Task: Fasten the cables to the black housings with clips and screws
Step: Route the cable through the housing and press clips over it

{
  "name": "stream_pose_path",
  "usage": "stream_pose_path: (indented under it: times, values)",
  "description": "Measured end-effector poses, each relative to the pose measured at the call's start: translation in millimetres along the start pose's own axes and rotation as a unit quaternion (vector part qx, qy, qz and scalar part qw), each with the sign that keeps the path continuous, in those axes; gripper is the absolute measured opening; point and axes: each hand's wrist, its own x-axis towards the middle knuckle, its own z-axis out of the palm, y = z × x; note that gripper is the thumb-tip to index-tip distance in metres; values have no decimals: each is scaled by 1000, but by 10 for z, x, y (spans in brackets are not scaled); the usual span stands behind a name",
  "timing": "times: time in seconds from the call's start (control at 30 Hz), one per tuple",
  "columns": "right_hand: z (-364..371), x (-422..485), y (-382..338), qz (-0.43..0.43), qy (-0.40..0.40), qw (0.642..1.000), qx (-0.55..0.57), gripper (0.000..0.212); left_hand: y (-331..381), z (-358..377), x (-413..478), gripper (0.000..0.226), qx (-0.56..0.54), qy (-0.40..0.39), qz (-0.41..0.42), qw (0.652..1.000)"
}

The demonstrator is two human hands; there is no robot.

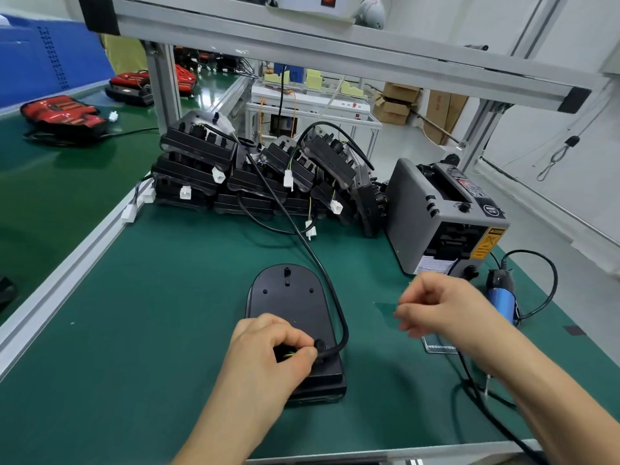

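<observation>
1. Lying flat on the green mat (pixel 151 313), the housing (pixel 292 297) was a smooth, matte black plastic shell. Its far end was rounded and its near end squared, with small holes and a slot in the top face.
2. The cable (pixel 323 263) was a round, black, rubbery cord. It ran from the stack (pixel 235 169) at the back of the mat, followed the housing's right edge, and bent back leftward onto the near end.
3. The left hand (pixel 268 347) rested on the housing's near end. Its curled fingers and thumb pinched the cable's end, where a thickened black collar sat right at the fingertips (pixel 307 352). Thin yellow-green wires showed beneath the fingers.
4. The right hand (pixel 436 303) hovered above the mat, right of the housing and apart from both housing and cable. Its fingers were curled inward, but blur prevented telling whether they held anything.
5. The stack comprised ribbed black shells, piled with cords and white block connectors (pixel 288 179).
6. A grey, box-shaped dispenser (pixel 436 213) stood right of the stack. A blue cylindrical screwdriver (pixel 501 298) lay near it, beyond the right hand.
</observation>
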Motion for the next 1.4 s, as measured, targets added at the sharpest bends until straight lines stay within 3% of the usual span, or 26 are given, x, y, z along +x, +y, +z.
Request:
stream_pose_path:
  times: [0.13,0.3,0.53,0.73,0.87,1.0,1.4]
  values:
    - [516,-292,-101,-105,-41,993,-14,22,-1,0,0,14,2,0,4,1000]
    - [808,-383,54,-247,41,956,-149,9,0,2,7,17,24,3,19,1000]
    - [904,-323,216,-413,119,882,-192,19,-9,4,11,17,25,4,19,999]
    - [960,-269,348,-464,159,860,-142,17,-13,1,7,18,25,0,20,999]
    - [983,-246,412,-492,160,849,-108,5,-11,1,9,16,28,0,20,999]
    - [1020,-236,447,-516,150,839,-83,10,-7,0,8,20,30,1,23,999]
    - [1053,-208,461,-512,150,844,-50,9,0,-3,7,24,35,-5,30,999]
